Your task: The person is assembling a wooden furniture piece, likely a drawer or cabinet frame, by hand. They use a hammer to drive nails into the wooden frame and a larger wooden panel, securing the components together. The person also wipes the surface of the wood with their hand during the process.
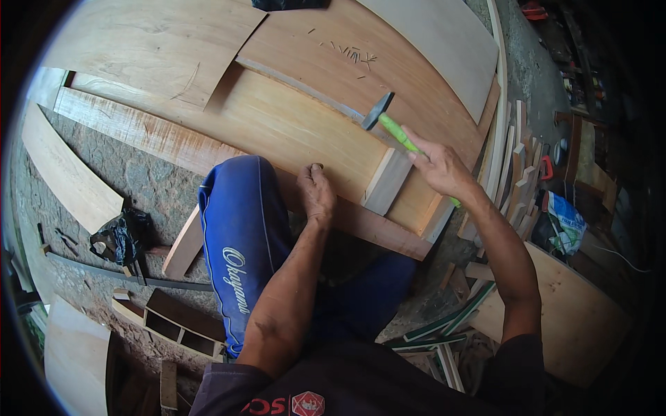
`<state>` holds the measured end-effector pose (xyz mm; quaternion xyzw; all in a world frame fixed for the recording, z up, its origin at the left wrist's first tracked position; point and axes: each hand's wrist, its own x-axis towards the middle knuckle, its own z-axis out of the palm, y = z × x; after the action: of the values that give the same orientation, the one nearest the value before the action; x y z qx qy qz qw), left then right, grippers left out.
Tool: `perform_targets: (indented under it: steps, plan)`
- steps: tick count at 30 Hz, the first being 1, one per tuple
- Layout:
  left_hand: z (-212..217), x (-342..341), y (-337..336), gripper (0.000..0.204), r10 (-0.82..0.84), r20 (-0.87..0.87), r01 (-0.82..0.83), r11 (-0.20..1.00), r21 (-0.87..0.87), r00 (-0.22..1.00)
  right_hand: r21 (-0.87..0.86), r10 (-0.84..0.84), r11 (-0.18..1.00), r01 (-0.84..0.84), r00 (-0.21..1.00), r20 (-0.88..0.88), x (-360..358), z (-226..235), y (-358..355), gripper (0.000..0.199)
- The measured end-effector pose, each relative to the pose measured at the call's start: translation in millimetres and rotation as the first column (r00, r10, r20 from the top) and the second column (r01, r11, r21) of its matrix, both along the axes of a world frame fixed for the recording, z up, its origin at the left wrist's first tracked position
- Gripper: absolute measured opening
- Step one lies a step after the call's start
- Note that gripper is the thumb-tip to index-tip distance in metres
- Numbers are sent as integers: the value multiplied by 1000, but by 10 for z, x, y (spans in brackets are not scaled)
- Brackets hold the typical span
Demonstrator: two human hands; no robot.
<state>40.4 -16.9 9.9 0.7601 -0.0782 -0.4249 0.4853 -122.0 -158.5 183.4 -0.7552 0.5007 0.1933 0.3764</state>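
My right hand (444, 166) is wrapped round the green handle of a hammer (394, 126), its dark metal head raised over the wooden panel frame. That frame (156, 132) lies in front of me, with a pale thin board (298, 125) inside its rails and a short crosspiece (388, 182) near its right end. At the near rail, just left of the crosspiece, my left hand (318, 194) has its fingers curled together; what they hold, if anything, is hidden. Several loose nails (355, 54) lie scattered on a brown plywood sheet (416, 83) beyond the frame.
Another plywood sheet (159, 41) overlaps the frame at the far left. My blue-clad knee (243, 194) is against the near rail. Wood offcuts (517, 180) stack up at the right. A black plastic bag (125, 239) and pliers (66, 239) lie on the left floor.
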Motion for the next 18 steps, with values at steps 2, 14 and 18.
perform_targets:
  steps: [2,14,18]
  plan:
    - [18,19,-13,31,-45,1,45,998,51,999,-98,-211,973,211,978,11,88,6,120,54]
    - [56,-41,-6,30,-110,8,109,989,97,994,-103,274,958,-267,960,63,-395,-383,398,58]
    - [95,63,-57,30,-109,16,107,989,100,994,-102,-102,987,120,981,167,-13,-63,89,57]
